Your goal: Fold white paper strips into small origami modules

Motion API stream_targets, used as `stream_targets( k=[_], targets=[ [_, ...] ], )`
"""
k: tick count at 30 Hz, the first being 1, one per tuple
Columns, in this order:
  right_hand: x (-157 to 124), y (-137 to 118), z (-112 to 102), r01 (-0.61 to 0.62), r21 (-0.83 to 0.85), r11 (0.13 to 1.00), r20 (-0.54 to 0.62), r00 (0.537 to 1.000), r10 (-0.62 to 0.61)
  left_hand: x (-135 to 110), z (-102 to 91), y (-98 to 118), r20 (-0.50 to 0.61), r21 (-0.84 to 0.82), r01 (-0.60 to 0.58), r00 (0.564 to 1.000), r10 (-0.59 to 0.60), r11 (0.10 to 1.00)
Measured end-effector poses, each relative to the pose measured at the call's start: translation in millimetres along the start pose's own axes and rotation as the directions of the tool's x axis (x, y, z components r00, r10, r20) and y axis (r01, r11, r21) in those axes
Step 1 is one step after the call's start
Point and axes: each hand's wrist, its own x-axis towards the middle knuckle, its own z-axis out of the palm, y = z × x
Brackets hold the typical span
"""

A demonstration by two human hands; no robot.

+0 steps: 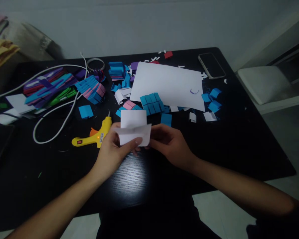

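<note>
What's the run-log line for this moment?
left grip: holds folded paper | right grip: at paper's right edge | glue gun: on table, beside left grip, light on | white sheet: beyond paper

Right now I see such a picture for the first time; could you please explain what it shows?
There is no machine, only a person's two bare hands. The picture comes from a camera worn on the head, looking forward and down. The left hand holds a small white paper piece, its thumb on the front; the right hand is at the paper's right edge. On the black table lie a yellow glue gun, a large white sheet, blue paper pieces, a white cable and a phone.
</note>
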Motion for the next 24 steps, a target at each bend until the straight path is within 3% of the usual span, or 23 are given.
stream_targets(
  k=[3, 7, 10, 12, 17, 24],
  targets=[
    [2.2, 1.0, -1.9, -0.029, 0.019, 0.999, -0.040, 0.999, 0.030, -2.7, 2.3, -2.8, -0.127, -0.026, -0.150, 0.981, 0.145, 0.988],
    [4.5, 0.4, -4.0, -0.057, 0.049, 0.997, -0.080, 0.995, 0.061, -7.1, -0.9, -6.5, -0.120, 0.164, -0.286, 0.944, 0.307, 0.944],
    [5.3, 0.5, -4.0, -0.082, 0.075, 0.994, -0.077, 0.993, 0.088, -8.5, -3.6, -6.4, 0.012, 0.311, -0.226, 0.972, 0.233, 0.923],
    [5.3, 1.1, -3.2, -0.097, 0.086, 0.992, -0.067, 0.992, 0.103, -8.3, -3.4, -6.0, 0.069, 0.303, -0.149, 0.989, 0.134, 0.941],
    [4.3, 0.4, -1.0, -0.130, 0.118, 0.984, -0.063, 0.988, 0.138, -6.2, -0.5, -4.5, 0.001, 0.225, -0.141, 0.990, 0.144, 0.964],
    [4.9, -1.6, -2.0, -0.159, 0.138, 0.977, -0.063, 0.983, 0.169, -7.4, -2.3, -3.4, 0.058, 0.258, -0.190, 0.982, 0.181, 0.947]
  ],
)
